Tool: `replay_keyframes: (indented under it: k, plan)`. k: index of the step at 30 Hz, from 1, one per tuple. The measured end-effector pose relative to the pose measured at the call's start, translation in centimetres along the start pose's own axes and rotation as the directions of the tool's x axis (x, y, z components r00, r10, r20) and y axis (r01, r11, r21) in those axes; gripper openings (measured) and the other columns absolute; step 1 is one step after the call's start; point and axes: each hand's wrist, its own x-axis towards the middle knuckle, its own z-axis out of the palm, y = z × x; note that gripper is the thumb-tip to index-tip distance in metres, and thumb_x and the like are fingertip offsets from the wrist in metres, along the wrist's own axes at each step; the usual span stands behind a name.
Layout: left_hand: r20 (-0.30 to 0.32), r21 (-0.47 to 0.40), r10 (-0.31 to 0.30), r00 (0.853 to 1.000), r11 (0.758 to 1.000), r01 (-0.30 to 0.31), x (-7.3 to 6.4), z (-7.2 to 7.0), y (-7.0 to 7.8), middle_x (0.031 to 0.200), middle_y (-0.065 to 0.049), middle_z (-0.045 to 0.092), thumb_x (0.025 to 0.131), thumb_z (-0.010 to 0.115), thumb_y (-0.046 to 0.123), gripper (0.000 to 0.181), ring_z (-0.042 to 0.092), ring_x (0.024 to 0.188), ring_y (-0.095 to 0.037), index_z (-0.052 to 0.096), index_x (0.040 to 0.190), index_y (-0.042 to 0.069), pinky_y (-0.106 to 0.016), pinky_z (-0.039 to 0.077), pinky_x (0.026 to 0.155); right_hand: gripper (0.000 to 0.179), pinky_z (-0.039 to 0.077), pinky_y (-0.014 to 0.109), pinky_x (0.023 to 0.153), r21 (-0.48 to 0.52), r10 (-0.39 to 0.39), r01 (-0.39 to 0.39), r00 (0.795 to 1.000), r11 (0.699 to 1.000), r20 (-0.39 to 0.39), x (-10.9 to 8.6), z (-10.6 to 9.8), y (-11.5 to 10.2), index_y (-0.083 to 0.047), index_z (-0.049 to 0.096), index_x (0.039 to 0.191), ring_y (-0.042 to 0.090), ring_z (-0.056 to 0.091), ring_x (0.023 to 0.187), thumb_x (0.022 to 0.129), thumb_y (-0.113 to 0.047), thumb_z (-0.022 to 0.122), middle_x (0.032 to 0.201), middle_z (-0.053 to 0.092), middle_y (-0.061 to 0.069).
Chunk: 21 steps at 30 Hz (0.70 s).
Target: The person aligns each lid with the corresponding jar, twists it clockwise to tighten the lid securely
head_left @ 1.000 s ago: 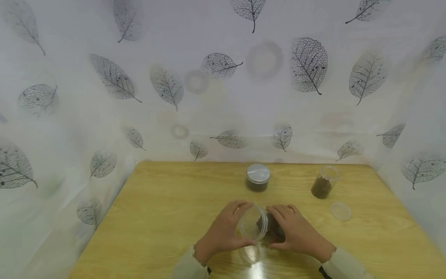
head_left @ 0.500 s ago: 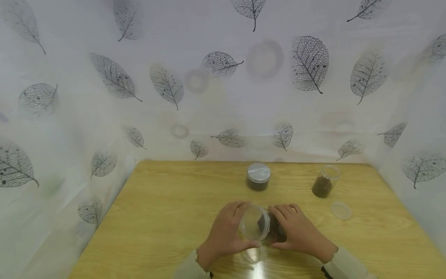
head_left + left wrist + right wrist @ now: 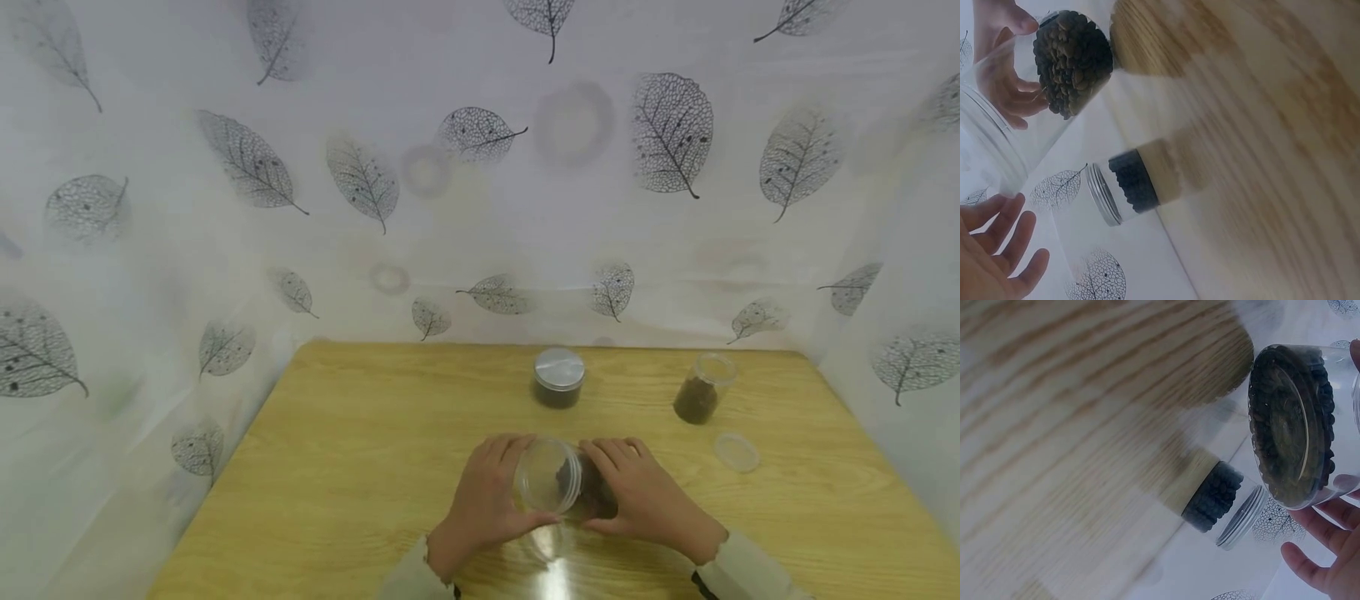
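Observation:
Low over the front middle of the table, both hands hold a clear plastic jar [image 3: 592, 492] tilted on its side, its ringed rim to the left. Dark brown beans [image 3: 1072, 62] are gathered at its base end. My left hand [image 3: 486, 500] spans the rim end, thumb below and fingers above. Around the base end, my right hand [image 3: 648, 504] grips with thumb and fingers. Whether a clear lid covers the rim, I cannot tell. The left wrist view also has the left hand's fingers [image 3: 1016, 240] spread near the rim.
Behind the hands stands a silver-lidded jar [image 3: 558, 379] with dark contents. At back right is a clear jar [image 3: 697, 396] partly filled with dark pieces, seemingly uncovered. A clear disc-shaped lid [image 3: 737, 452] lies in front of it. Leaf-patterned sheeting [image 3: 480, 225] encloses the wooden table [image 3: 360, 425].
The head view has shifted slightly, so the background sits a little higher. Both hands keep their hold, and the jar has barely moved between them.

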Motion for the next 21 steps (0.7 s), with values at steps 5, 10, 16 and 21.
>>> replay_keyframes:
  k: [5, 10, 16, 21]
  plan:
    - [0.022, -0.019, 0.046, 0.999, 0.999, -0.045, 0.4, -0.1, -0.4, 0.115, -0.002, 0.06, 0.052, 0.081, 0.062, 0.094, 0.056, 0.106, -0.016, 0.054, 0.125, 0.009, -0.035, 0.05, 0.09, 0.105, 0.047, 0.043, 0.082, 0.006, 0.002, -0.002, 1.0, 1.0, 0.004, 0.0, 0.0, 0.1, -0.001, 0.05, 0.123, 0.022, 0.057, 0.096, 0.047, -0.067, 0.079, 0.109, 0.059, 0.01]
    - [0.05, -0.019, 0.098, 0.994, 0.995, -0.097, 0.7, 0.0, -0.9, 0.119, -0.002, 0.058, 0.05, 0.081, 0.063, 0.1, 0.054, 0.11, -0.016, 0.051, 0.129, 0.009, -0.034, 0.048, 0.095, 0.105, 0.047, 0.043, 0.082, 0.008, 0.002, -0.002, 1.0, 1.0, 0.0, -0.1, 0.1, 0.2, -0.001, 0.05, 0.123, 0.022, 0.057, 0.097, 0.047, -0.066, 0.08, 0.109, 0.059, 0.01]
    - [0.064, -0.019, 0.108, 0.992, 0.994, -0.107, 0.8, -0.1, -1.1, 0.122, -0.002, 0.056, 0.051, 0.08, 0.065, 0.102, 0.053, 0.114, -0.017, 0.048, 0.131, 0.01, -0.036, 0.045, 0.099, 0.105, 0.047, 0.043, 0.081, 0.014, 0.005, -0.005, 1.0, 1.0, 0.0, -0.1, 0.1, 0.1, -0.001, 0.05, 0.123, 0.023, 0.057, 0.097, 0.047, -0.066, 0.08, 0.11, 0.059, 0.01]
    - [0.031, -0.043, 0.006, 1.0, 0.999, -0.004, 0.5, -0.2, -0.3, 0.122, -0.002, 0.057, 0.047, 0.082, 0.064, 0.104, 0.054, 0.113, -0.017, 0.05, 0.129, 0.009, -0.038, 0.048, 0.095, 0.104, 0.047, 0.044, 0.082, 0.019, 0.019, -0.019, 1.0, 1.0, 0.003, -0.1, 0.0, 0.0, -0.001, 0.051, 0.123, 0.023, 0.057, 0.096, 0.047, -0.067, 0.079, 0.109, 0.059, 0.01]
